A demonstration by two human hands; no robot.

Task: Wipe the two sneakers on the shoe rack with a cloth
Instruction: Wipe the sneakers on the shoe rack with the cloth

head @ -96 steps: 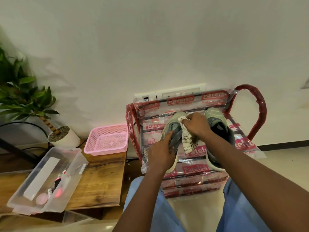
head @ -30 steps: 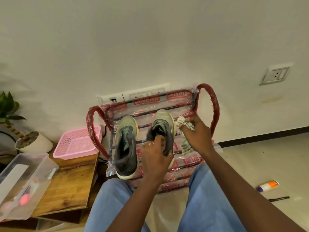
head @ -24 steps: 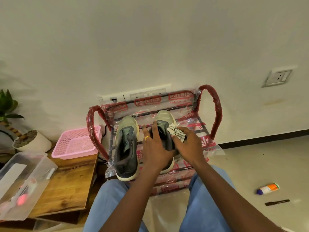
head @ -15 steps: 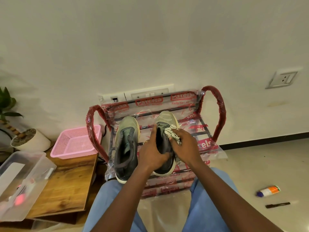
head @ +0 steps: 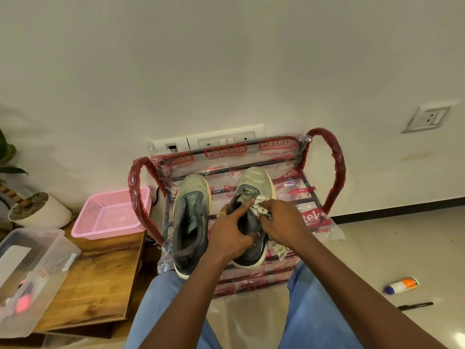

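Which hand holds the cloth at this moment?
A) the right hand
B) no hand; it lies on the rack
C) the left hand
A: the right hand grips the cloth against the right sneaker, while the left hand holds that shoe.

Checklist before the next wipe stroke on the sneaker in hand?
1. Steadying grip: left hand grips held sneaker at its opening: ok.
2. Tool: right hand grips cloth: ok.
3. Contact: cloth touches the held sneaker's upper: ok.
4. Support: held sneaker's sole on shoe rack or lifted: cannot tell.
5. Clearance: other sneaker lies on the rack, apart from both hands: ok.
6. Other sneaker already wiped: cannot tell.
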